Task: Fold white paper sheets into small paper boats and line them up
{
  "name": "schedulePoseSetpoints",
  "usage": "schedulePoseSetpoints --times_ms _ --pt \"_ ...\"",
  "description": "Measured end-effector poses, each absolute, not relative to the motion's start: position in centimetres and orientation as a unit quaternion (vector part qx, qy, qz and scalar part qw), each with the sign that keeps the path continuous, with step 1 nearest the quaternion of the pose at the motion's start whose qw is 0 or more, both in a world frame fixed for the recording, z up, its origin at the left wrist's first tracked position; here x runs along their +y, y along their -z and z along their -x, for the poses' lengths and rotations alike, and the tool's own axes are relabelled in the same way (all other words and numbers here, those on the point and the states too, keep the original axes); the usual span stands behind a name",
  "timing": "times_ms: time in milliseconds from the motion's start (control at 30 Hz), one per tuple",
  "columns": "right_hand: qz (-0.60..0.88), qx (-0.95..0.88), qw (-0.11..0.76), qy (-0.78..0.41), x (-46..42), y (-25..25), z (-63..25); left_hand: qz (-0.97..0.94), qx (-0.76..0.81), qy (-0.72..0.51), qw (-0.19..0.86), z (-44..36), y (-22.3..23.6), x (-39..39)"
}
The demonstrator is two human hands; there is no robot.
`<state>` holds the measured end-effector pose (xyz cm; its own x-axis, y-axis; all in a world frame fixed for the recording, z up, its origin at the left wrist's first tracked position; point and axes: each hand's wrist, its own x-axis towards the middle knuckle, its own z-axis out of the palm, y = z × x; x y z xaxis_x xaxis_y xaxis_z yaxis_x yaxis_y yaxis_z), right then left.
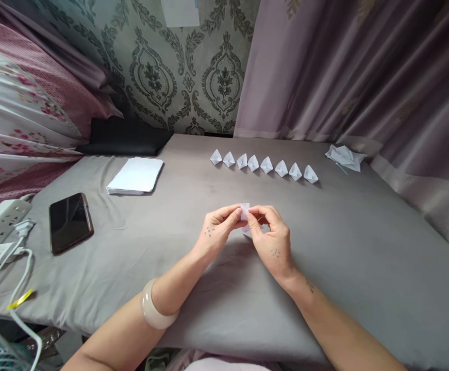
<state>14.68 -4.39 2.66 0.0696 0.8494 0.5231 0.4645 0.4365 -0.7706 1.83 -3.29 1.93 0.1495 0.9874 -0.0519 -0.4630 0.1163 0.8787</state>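
Observation:
Between my two hands, just above the table, is a small piece of folded white paper point(245, 210). My left hand point(220, 226) pinches its left side with thumb and forefinger. From the other side my right hand point(271, 237) grips it the same way. A lower flap of the paper shows below the fingertips; the rest is hidden behind the right hand. Farther back, a slanting row of several small folded paper boats point(266, 165) stands on the grey cloth.
A stack of white paper point(136, 175) lies at the back left, near a black phone point(70, 222). White cables run from a power strip point(2, 221) at the left edge. Crumpled paper point(346, 157) lies at the back right beside a thin green stick point(341, 168). Grey cloth covers the table point(363, 257).

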Motion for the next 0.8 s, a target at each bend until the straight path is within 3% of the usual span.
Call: schedulePoseSetpoints --times_ms 800 --pt "0.487 -0.674 0.536 -0.145 -4.29 -2.36 -14.76 -0.393 0.349 -0.551 0.648 -2.08 -2.07 -3.48"
